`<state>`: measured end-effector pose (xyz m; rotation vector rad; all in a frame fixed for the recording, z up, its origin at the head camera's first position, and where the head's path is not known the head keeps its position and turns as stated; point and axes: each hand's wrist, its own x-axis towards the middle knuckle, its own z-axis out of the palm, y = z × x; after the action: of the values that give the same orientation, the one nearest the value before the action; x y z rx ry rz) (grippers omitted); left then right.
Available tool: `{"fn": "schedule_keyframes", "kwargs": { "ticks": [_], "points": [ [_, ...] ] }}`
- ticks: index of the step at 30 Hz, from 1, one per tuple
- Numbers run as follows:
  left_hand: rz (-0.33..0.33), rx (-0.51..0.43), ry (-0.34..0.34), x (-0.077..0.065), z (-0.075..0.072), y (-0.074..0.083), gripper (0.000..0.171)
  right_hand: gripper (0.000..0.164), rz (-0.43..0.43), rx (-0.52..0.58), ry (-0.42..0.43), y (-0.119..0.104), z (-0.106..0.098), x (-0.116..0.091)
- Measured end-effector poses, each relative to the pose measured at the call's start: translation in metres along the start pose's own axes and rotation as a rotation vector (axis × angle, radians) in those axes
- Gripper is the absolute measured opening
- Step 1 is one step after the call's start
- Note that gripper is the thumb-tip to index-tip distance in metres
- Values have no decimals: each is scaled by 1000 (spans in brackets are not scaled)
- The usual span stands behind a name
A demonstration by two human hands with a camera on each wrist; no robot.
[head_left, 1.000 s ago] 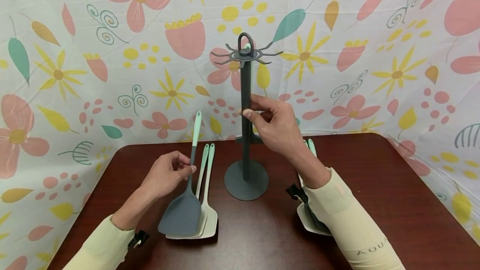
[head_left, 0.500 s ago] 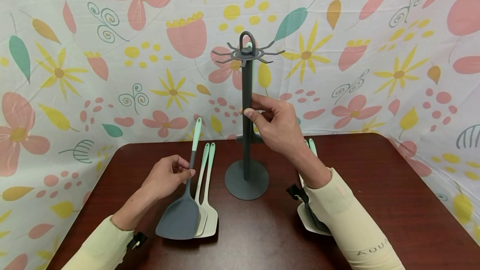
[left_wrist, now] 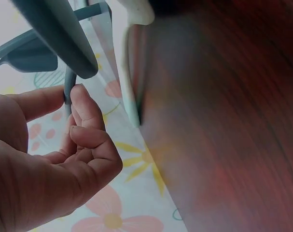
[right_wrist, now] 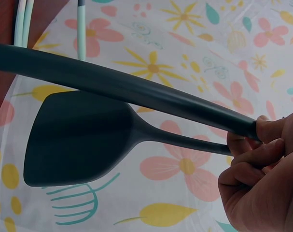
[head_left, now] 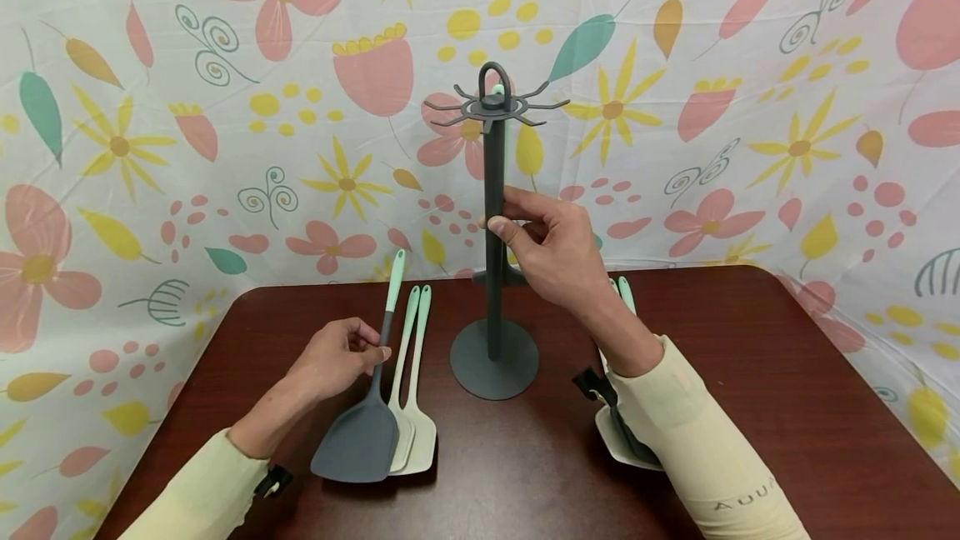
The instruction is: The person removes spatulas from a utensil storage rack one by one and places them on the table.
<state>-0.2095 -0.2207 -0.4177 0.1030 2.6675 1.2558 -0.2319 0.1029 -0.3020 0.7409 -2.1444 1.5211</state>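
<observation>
My left hand (head_left: 333,361) pinches the dark grey shaft of a turner (head_left: 358,440) between thumb and fingers; its mint handle points up and its broad blade is low at the table. In the left wrist view, the thumb and fingertips meet on the thin turner shaft (left_wrist: 69,92). My right hand (head_left: 555,252) holds the pole of a dark grey utensil stand (head_left: 492,165), thumb in front and fingers behind. Another dark turner (right_wrist: 78,140) hangs behind that pole in the right wrist view. In the head view the pole hides most of it.
Two cream utensils with mint handles (head_left: 420,432) lie just right of the held turner. More utensils (head_left: 618,440) lie at the right, partly under my right sleeve. Bent hooks ring the stand's top. A floral cloth (head_left: 285,107) hangs behind the brown table (head_left: 712,315).
The turner in my left hand has come down, and its blade has shifted slightly left, uncovering more of the cream utensils. My right hand stays on the pole.
</observation>
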Motion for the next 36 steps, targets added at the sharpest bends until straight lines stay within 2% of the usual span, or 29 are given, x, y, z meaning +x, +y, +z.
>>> {"fn": "schedule_keyframes", "kwargs": {
  "ticks": [13, 29, 36],
  "points": [
    [-43, -8, -19, 3, 6, -8, 23, 38, -3, 21, 1, 1, 1, 0],
    [-64, -9, -41, 5, 9, -9, 24, 35, -11, 35, -2, 5, 1, 1],
    [-83, 2, -49, 8, 11, -16, 23, 35, -31, 45, -8, 8, 2, -2]
  ]
}}
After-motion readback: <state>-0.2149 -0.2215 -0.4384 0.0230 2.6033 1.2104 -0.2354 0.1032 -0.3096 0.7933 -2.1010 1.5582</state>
